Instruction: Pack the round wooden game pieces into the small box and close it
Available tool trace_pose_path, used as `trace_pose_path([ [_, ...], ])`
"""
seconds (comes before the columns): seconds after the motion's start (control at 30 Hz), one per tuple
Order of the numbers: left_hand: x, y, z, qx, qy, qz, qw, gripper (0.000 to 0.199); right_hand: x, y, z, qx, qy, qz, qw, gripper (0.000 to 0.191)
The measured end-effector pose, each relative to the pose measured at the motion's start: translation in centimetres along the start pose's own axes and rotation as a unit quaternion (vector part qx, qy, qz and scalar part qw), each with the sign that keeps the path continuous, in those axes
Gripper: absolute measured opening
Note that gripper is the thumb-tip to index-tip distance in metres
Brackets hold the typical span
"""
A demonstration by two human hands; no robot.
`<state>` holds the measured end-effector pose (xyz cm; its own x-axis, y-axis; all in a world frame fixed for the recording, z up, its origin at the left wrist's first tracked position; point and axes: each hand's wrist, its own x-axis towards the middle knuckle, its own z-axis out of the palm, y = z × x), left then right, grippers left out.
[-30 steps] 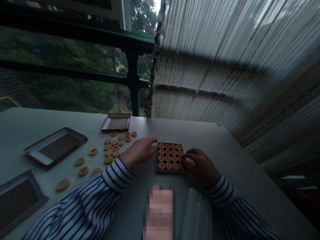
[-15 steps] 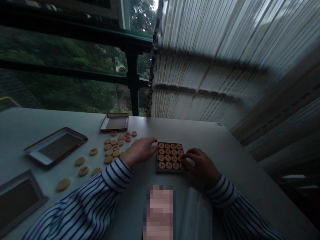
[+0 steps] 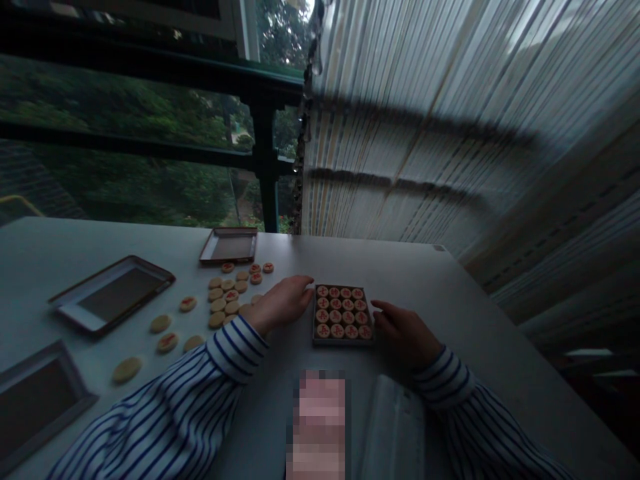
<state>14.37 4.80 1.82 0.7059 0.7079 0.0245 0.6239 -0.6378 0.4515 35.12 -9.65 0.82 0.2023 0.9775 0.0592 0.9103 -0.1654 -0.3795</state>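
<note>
Red-marked boxed discs (image 3: 349,317) now lie fully uncovered between the hands (image 3: 407,333).

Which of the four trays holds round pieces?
The tray between the left hand and the right hand: four rows of red-marked pieces fill it; the other three show bare bottoms.

Box (image 3: 344,341) of red-marked discs (image 3: 337,317) between hands
</note>
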Motion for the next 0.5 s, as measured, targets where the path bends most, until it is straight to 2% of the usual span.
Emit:
trace_pose_path([
  [0.23,-0.17,0.55,-0.15,-0.012,-0.031,-0.011,0.999,0.037,0.13,-0.09,0.45,0.079,-0.021,-0.026,0.996,0.038],
  [0.5,-0.22,0.9,-0.37,-0.056,-0.048,0.037,0.997,0.035,0.26,-0.12,0.62,0.1,-0.019,-0.035,0.994,0.037],
])
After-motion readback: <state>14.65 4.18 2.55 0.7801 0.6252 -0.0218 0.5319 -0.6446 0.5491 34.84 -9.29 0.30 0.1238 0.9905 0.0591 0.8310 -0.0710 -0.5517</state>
